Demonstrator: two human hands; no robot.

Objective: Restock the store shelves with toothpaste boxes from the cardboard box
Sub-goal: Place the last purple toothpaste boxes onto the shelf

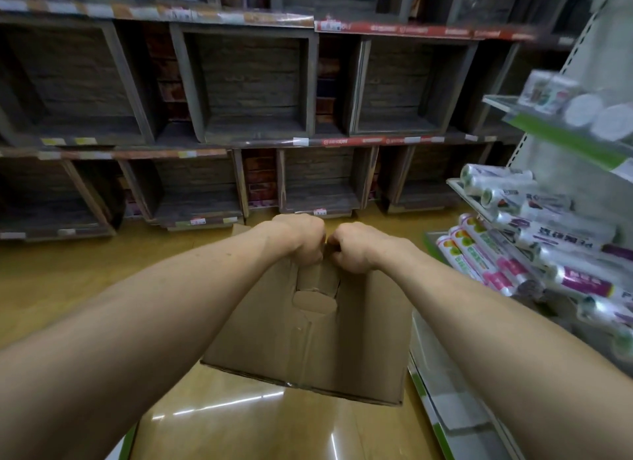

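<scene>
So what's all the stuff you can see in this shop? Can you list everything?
cardboard box: one, brown, on the floor in the middle
wooden crates: several, dark grey-brown, on the shelves ahead, insides look bare
stacked boxes: several, reddish, in narrow gaps between crates, too blurry to read
price labels: many, red, yellow and white, along shelf edges
wrapped rolls: many, white with pink, purple and green labels, on the rack at right
floor: one, shiny yellow-brown
left hand: one, grips the box's far top edge
right hand: one, grips beside it
</scene>
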